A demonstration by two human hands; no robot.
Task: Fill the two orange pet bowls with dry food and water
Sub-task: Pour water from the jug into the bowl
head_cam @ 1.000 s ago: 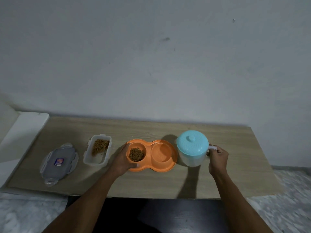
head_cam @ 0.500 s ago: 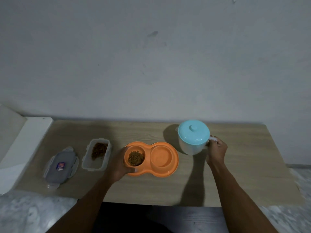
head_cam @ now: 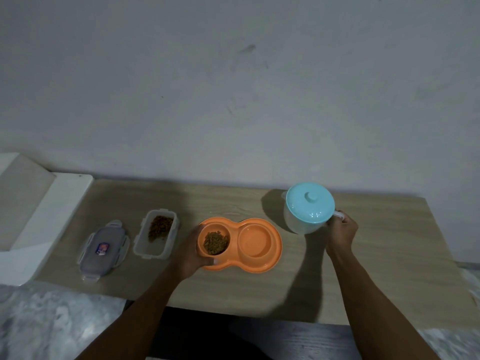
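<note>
A pale wood-grain counter [head_cam: 389,268] stretches across the view, its far edge set against a plain grey wall [head_cam: 233,87] that's scuffed with a few dark marks. Off at the left end, a white slab-like fixture [head_cam: 52,203] butts up against the counter, and what it is can't be told from here. Down low on both sides, mottled grey-white flooring [head_cam: 52,320] shows, marble-looking, a little blurred. Under the counter's near edge, there's a dark gap [head_cam: 233,341]. Shadows fall long and soft across the wood, one broad patch toward the back middle, another running toward the near edge on the right.
</note>
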